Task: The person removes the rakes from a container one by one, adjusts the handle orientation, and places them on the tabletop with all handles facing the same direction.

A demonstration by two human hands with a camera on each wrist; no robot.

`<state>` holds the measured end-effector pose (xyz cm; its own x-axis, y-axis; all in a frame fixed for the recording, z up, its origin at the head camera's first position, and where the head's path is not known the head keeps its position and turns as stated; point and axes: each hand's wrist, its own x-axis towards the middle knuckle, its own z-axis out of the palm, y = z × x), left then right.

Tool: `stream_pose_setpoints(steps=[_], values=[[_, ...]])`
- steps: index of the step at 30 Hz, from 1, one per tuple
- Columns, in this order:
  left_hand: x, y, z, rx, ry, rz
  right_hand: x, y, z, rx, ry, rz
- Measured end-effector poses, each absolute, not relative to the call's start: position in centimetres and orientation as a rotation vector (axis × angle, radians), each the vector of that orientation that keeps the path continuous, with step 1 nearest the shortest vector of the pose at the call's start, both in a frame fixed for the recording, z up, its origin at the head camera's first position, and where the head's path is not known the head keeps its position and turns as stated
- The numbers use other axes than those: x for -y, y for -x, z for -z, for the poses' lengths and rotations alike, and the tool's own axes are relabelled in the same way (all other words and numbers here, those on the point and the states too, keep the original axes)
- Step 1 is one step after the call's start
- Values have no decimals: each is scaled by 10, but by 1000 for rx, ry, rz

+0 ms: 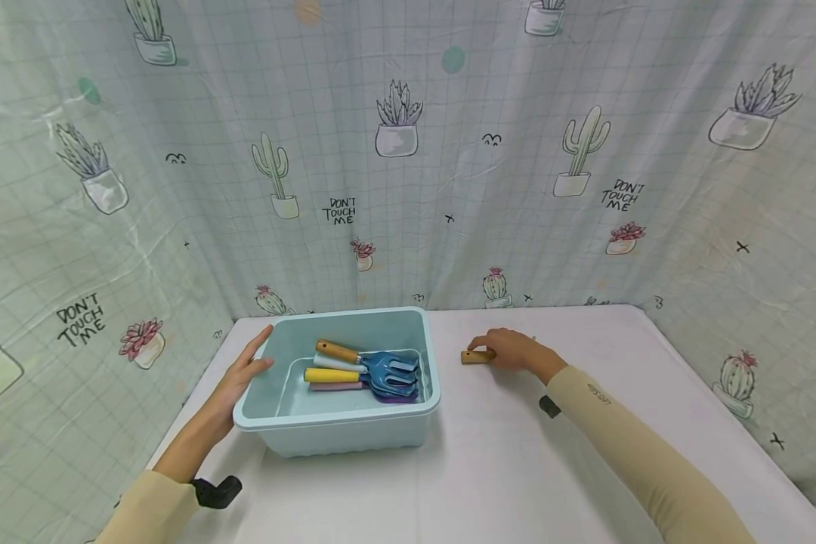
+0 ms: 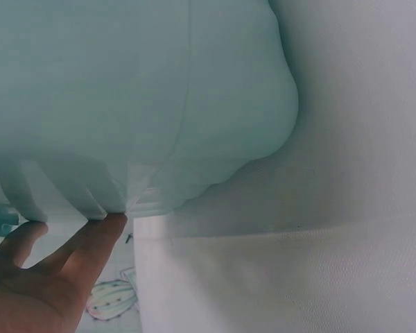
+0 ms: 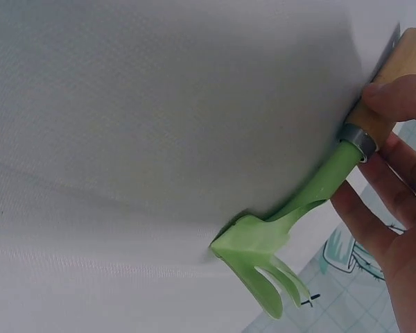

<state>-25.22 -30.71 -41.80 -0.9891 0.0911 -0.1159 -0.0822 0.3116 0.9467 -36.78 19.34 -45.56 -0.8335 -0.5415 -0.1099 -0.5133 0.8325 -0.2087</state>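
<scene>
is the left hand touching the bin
Touching: the left wrist view shows the left hand's fingertip against the bin rim.

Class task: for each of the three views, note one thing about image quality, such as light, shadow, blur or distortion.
Head view: wide-angle bending curves the curtain grid; light is even and soft. Left wrist view: the tub fills the frame, hazy and out of focus. Right wrist view: the green fork is sharp and casts a dark shadow on the tablecloth.
</scene>
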Motion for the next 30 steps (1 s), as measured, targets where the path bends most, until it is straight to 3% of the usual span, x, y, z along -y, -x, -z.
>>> stream_pose_setpoints(steps=[17, 30], values=[[307, 255, 421, -2416, 2, -1740, -191, 367, 422, -2802, 830, 342], [308, 256, 422, -2419, -6, -1738, -173, 361, 360, -2863, 975, 345]])
